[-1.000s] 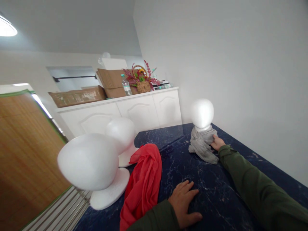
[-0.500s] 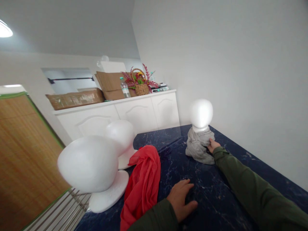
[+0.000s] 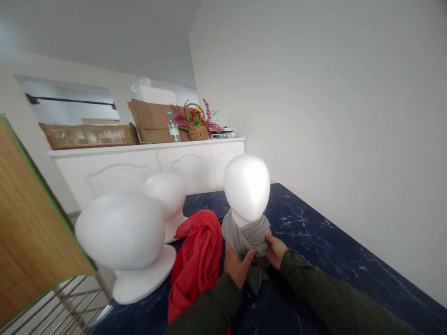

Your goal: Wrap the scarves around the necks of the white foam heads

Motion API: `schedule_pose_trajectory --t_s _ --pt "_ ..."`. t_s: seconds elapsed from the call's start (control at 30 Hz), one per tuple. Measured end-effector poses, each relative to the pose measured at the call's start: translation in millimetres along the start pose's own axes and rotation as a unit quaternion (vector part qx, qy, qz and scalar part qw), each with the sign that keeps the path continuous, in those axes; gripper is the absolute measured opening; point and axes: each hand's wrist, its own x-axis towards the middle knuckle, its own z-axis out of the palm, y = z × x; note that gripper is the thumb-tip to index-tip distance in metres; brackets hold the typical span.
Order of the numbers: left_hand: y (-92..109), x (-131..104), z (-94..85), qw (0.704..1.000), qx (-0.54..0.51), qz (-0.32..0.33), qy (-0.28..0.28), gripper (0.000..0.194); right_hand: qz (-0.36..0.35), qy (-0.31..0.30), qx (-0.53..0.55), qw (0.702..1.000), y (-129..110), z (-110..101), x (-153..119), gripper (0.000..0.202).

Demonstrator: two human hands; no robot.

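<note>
A white foam mannequin head (image 3: 247,186) stands upright in front of me with a grey scarf (image 3: 256,235) wrapped round its neck. One loose end of the scarf hangs low at the front. My left hand (image 3: 237,265) grips the scarf at the lower left, its thumb lying across the front and its other fingers partly hidden. On the right side, my right hand (image 3: 275,251) is closed on the scarf's edge, thumb and fingertips against the cloth. Left of my left hand, a crumpled red scarf (image 3: 197,256) lies on the table.
Two more white foam heads, a near one (image 3: 120,230) and a farther one (image 3: 165,193), stand on the left of the dark blue marbled table (image 3: 314,232). Behind are white cabinets (image 3: 188,163) with boxes, a bottle (image 3: 173,128) and a flower basket (image 3: 198,132). A metal rack (image 3: 70,302) is at lower left.
The head with the grey scarf has come nearer and to the left, with my right hand on the scarf. My left hand has left the tabletop and taken hold of the scarf.
</note>
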Motion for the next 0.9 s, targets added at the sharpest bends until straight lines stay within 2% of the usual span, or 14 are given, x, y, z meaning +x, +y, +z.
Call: schedule_pose_trajectory --t_s 0.13,0.23,0.3,0.37,0.43,0.5,0.63,0.77,0.83,0.9 --pt "7 3 -7.7 0.997 -0.035 -0.018 0.071 0.047 -0.024 0.018 0.022 0.999 1 11 -16 0.022" --pt "8 9 -16.0 0.99 -0.084 -0.012 0.113 0.034 -0.04 0.033 0.01 0.999 -13 1 -15 0.022" --pt "7 15 -21.9 0.979 -0.144 -0.044 0.138 0.027 -0.061 0.038 -0.009 0.997 -25 -11 -12 0.022" --pt "6 23 -27.5 0.952 -0.234 -0.115 0.16 0.016 -0.079 0.033 -0.036 0.996 -36 -24 -8 0.021" --pt "7 31 -33.4 0.904 -0.342 -0.187 0.173 0.009 -0.082 0.026 -0.062 0.994 -46 -34 -5 0.019" --pt "12 39 -40.7 0.86 -0.421 -0.232 0.17 0.011 -0.07 0.032 -0.074 0.994 -53 -40 -3 0.02" --pt "28 51 -63.0 0.826 -0.481 -0.274 0.102 0.027 -0.03 0.056 -0.069 0.996 -61 -42 -3 0.021" --pt "35 59 -88.0 0.756 -0.583 -0.294 0.041 0.031 0.0 0.042 -0.067 0.997 -70 -42 -6 0.022" --pt "33 61 -97.6 0.751 -0.594 -0.284 0.05 0.027 0.027 0.038 -0.081 0.996 -77 -46 -8 0.023" --pt "27 64 -104.4 0.767 -0.581 -0.266 0.064 0.021 0.056 0.038 -0.111 0.991 -83 -54 -8 0.023"
